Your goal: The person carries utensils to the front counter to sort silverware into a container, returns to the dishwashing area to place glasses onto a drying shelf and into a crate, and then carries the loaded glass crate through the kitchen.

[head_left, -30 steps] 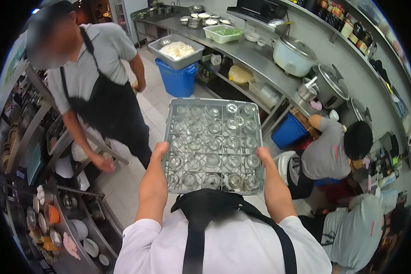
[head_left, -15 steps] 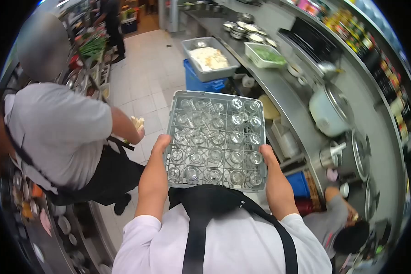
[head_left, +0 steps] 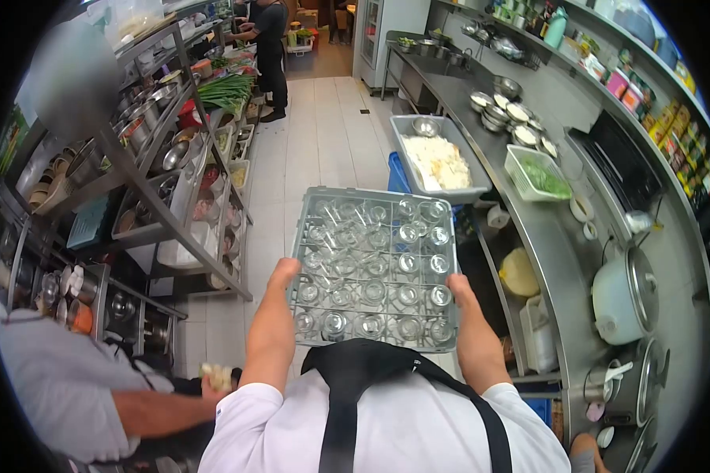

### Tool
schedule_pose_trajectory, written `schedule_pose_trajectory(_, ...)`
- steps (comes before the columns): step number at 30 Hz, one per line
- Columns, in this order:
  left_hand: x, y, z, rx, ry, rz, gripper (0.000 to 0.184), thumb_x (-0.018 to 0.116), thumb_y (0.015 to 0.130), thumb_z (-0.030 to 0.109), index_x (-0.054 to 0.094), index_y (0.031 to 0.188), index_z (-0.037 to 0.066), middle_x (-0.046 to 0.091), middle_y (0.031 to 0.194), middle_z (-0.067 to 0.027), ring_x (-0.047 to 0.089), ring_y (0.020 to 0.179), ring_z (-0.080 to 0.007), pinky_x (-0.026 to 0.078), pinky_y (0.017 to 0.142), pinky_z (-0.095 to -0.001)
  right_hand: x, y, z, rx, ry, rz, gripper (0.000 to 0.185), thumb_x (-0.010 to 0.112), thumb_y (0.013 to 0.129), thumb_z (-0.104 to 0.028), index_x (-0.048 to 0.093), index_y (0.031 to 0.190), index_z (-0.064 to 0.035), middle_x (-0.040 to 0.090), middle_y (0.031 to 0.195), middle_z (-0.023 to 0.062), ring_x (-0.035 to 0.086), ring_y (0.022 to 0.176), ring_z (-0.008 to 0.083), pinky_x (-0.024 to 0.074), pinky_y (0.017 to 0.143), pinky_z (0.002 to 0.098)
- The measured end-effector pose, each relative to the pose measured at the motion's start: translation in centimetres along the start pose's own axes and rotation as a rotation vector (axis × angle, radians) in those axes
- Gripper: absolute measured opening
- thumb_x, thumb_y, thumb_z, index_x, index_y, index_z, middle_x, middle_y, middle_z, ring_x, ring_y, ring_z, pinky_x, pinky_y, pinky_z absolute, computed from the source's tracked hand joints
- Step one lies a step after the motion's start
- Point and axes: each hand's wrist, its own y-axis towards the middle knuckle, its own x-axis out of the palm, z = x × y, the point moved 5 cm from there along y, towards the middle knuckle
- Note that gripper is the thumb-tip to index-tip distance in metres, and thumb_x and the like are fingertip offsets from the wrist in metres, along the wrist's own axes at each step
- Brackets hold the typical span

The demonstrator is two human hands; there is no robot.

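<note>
Before my body is a grey plastic glass rack (head_left: 300, 229), divided into compartments. Upside-down clear glasses (head_left: 408, 264) fill many of its slots, some of them leaning. My left hand (head_left: 285, 273) is closed on the rack's left side and my right hand (head_left: 459, 287) on its right side. The rack is held level at waist height, against my black apron (head_left: 363, 359). Most of my fingers are hidden beneath or behind the rack's walls; the thumbs and backs of the hands show.
A tiled aisle (head_left: 323, 126) runs ahead. On the right stands a steel counter (head_left: 521, 236) with a rice cooker (head_left: 619, 296); a grey tub of white food (head_left: 481, 191) juts out beside it. Metal shelving (head_left: 154, 189) lines the left. A co-worker's arm (head_left: 162, 411) is close at lower left.
I have moved forward along the aisle with the rack still in both hands. The co-worker on the left and the person at the right now sit lower and farther back in view.
</note>
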Motion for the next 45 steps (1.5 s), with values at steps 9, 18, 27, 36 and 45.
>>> schedule_pose_trajectory(9,-8.5,8.5,5.5,-0.081,-0.121,-0.002,0.049,0.053,0.074,0.017,0.058,0.114,-0.011,0.062,0.110,-0.0272,0.061,0.100,-0.0382,0.046,0.084,-0.0444,10.2,11.3,-12.8,-0.158,-0.012,-0.060,0.019,0.053,0.066,-0.008,0.059,0.081,0.0019,0.055,0.074,0.0134,0.052,0.067,0.0263,0.0390,0.058,0.0419)
schedule_pose_trajectory(18,-10.9,23.1,6.6,-0.052,-0.171,0.140,0.047,0.053,0.074,0.021,0.061,0.106,-0.012,0.064,0.104,-0.0282,0.061,0.104,-0.0405,0.047,0.082,-0.0481,18.8,22.4,-24.8,-0.186,-0.117,-0.159,0.018,0.052,0.067,-0.008,0.056,0.082,0.0015,0.052,0.071,0.0122,0.048,0.065,0.0235,0.0358,0.056,0.0399)
schedule_pose_trajectory(27,-9.4,42.4,13.6,-0.113,-0.243,0.218,0.047,0.054,0.073,0.021,0.061,0.110,-0.007,0.064,0.111,-0.0225,0.062,0.103,-0.0349,0.047,0.081,-0.0468,25.9,45.3,-37.2,-0.318,-0.313,-0.208,0.024,0.054,0.066,-0.007,0.062,0.086,0.0043,0.059,0.075,0.0126,0.056,0.070,0.0249,0.0411,0.060,0.0400)
schedule_pose_trajectory(36,-14.4,51.7,24.9,-0.199,-0.156,0.134,0.045,0.052,0.077,0.024,0.062,0.110,-0.004,0.062,0.115,-0.0260,0.059,0.109,-0.0413,0.047,0.083,-0.0479,34.8,61.3,-41.9,-0.168,-0.225,-0.247,0.016,0.055,0.068,-0.010,0.059,0.078,0.0026,0.057,0.073,0.0150,0.054,0.063,0.0283,0.0393,0.056,0.0433)
schedule_pose_trajectory(45,-16.8,75.0,32.5,-0.037,0.058,0.102,0.046,0.054,0.076,0.022,0.061,0.111,-0.006,0.060,0.116,-0.0299,0.060,0.107,-0.0409,0.047,0.090,-0.0438,41.3,70.8,-51.0,-0.091,-0.057,-0.164,0.015,0.053,0.071,-0.010,0.063,0.065,0.0003,0.057,0.065,0.0119,0.053,0.059,0.0229,0.0388,0.054,0.0423)
